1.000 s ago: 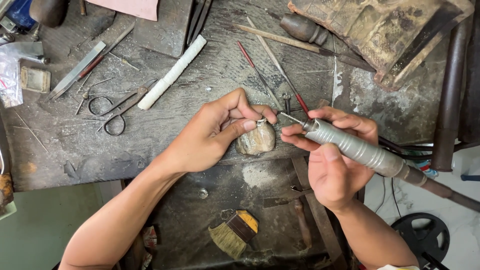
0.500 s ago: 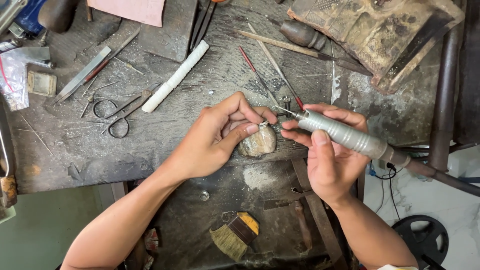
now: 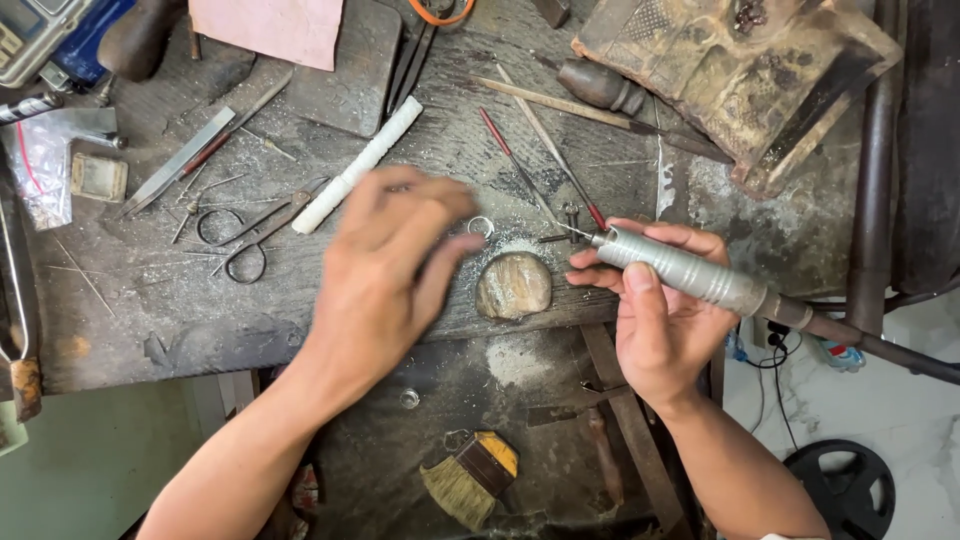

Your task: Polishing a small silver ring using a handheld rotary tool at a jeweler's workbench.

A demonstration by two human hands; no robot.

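Right at the middle of the worn tabletop (image 3: 130, 330), a small metal ring (image 3: 481, 226) lies flat in a dusting of pale filings, just above a rounded wooden peg (image 3: 513, 286) that juts from the front edge. The ring lies free, with no finger on it. The left hand (image 3: 390, 270) hovers just to its left, blurred, fingers loosely spread and holding nothing, its fingertips near the ring but apart from it. The right hand (image 3: 655, 320) sits to the right of the peg and is closed around a grey ribbed rotary handpiece (image 3: 685, 272), thumb on top; the fine bit at the handpiece's tip points left toward the ring and stops short of it. A dark flexible shaft (image 3: 880, 350) runs from the handpiece's rear off to the right.

Farther out, a white rolled stick (image 3: 357, 166) lies diagonally above the left hand, with small scissors (image 3: 245, 235) beside it on the left and a flat metal file (image 3: 175, 165) beyond those. Thin red-handled needle files (image 3: 520, 165) lie diagonally above the ring. A pink sheet (image 3: 268, 28) lies at the top edge, and a battered, scorched block (image 3: 740, 70) fills the top right corner. Below the tabletop's front edge, a small brush (image 3: 470, 478) with pale bristles rests in a dark tray (image 3: 400, 450).
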